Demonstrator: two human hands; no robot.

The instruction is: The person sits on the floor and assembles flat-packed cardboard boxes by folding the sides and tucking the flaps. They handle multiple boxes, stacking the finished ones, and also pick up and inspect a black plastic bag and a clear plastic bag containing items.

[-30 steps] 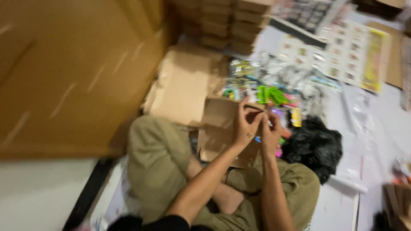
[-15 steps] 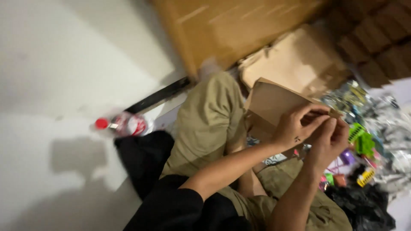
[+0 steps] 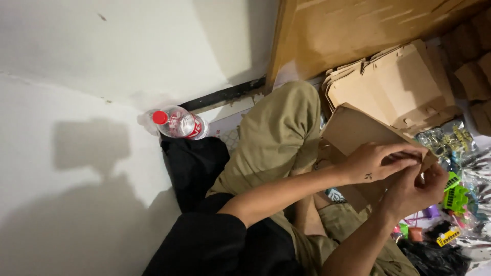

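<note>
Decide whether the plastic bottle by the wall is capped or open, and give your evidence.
Capped. The plastic bottle has its red cap in place on the neck. Whether it stands or lies, the top-down view leaves unclear.

The view has swung left, onto a bottle.

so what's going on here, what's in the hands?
A person sits cross-legged on the floor by a white wall, working a flat brown cardboard piece over their lap. The left hand grips its edge from above and the right hand meets it from below, fingers pinching the same edge. A stack of flat cardboard blanks lies just beyond the knee, small colourful toys and clear wrappers sit to the right, and a plastic bottle with a red cap lies by the wall.
</note>
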